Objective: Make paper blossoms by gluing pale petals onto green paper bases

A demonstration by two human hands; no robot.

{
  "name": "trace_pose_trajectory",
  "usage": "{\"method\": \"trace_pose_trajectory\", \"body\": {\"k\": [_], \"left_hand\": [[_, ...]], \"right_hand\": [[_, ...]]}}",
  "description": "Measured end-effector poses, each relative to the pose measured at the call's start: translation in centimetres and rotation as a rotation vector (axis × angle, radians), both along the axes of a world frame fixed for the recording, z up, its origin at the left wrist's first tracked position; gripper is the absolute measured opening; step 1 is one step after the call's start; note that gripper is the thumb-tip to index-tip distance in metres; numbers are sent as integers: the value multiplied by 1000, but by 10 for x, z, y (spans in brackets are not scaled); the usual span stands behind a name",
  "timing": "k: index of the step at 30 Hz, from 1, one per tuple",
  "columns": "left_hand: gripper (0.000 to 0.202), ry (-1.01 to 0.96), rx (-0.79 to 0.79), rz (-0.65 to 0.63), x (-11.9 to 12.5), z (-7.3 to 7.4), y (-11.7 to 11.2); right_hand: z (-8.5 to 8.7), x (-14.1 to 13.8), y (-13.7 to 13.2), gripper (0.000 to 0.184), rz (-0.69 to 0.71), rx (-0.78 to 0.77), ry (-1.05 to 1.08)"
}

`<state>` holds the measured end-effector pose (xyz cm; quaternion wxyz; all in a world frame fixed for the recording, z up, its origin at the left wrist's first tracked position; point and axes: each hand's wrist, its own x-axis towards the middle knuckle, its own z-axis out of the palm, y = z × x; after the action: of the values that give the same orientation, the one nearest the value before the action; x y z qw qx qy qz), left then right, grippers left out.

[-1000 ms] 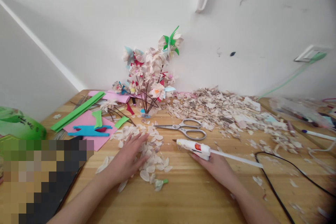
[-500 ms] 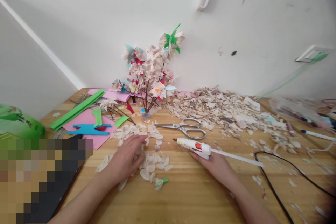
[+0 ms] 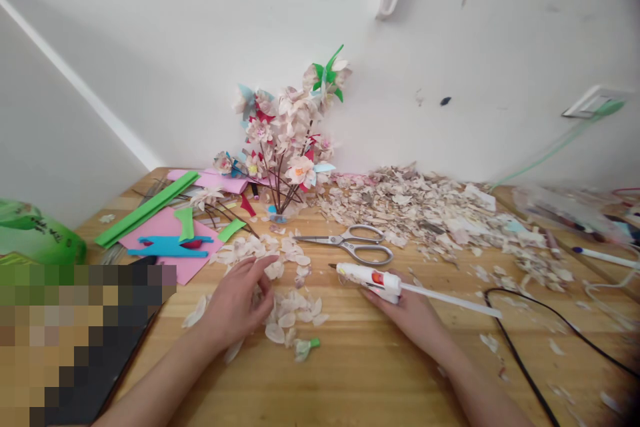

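My left hand [image 3: 243, 300] hovers low over loose pale petals [image 3: 287, 310]. Its index finger stretches out and stands apart from the thumb; a petal lies by the fingertip, and I see none gripped. My right hand [image 3: 407, 313] is closed around a white hot glue gun [image 3: 370, 280], its nozzle pointing left and a clear glue stick [image 3: 453, 300] protruding from the back. Silver scissors [image 3: 345, 240] lie with open handles just beyond the gun. Between my hands, nearer to me, is a small pale piece with a green end [image 3: 305, 348].
Handmade flowers on brown stems [image 3: 287, 140] stand against the wall. A wide heap of dry flakes [image 3: 415, 203] covers the back right. Green strips [image 3: 147, 210] and pink paper [image 3: 165, 233] lie left. A black cable [image 3: 520, 353] curves at right; a green bag [image 3: 37, 233] sits far left.
My left hand has lifted slightly, its index finger now straighter and further from the thumb. The right hand and glue gun have stayed in place.
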<state>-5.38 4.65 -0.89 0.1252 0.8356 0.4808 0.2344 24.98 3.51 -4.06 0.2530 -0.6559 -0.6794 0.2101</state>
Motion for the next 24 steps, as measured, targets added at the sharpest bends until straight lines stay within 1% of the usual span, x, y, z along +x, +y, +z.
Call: {"method": "trace_pose_trajectory", "body": {"k": [4, 6, 9, 11, 14, 16, 18, 19, 22, 24], "left_hand": [[41, 27, -20, 282, 3, 1, 7], [42, 25, 25, 331, 3, 3, 12], [51, 0, 134, 284, 5, 5, 17], [58, -11, 153, 232, 8, 5, 17], [65, -80, 56, 171, 14, 2, 10], [67, -213, -59, 136, 17, 2, 4], [64, -397, -170, 116, 18, 4, -1], [58, -491, -203, 120, 18, 6, -2], [37, -696, -202, 197, 16, 9, 0], [31, -782, -209, 242, 16, 8, 4]], "right_hand": [[3, -1, -1, 25, 1, 7, -5], [4, -2, -2, 26, -8, -11, -1], [5, -2, -2, 27, -3, -27, -4], [5, -2, -2, 26, -3, -23, -6], [6, -2, -2, 26, -22, -38, 5], [7, -3, -2, 27, -11, -38, 5], [8, -3, -2, 27, 8, -27, 9], [8, -3, -2, 27, 12, -24, 16], [8, -3, -2, 27, 11, -31, 28], [7, -3, -2, 27, 10, -34, 20]]}}
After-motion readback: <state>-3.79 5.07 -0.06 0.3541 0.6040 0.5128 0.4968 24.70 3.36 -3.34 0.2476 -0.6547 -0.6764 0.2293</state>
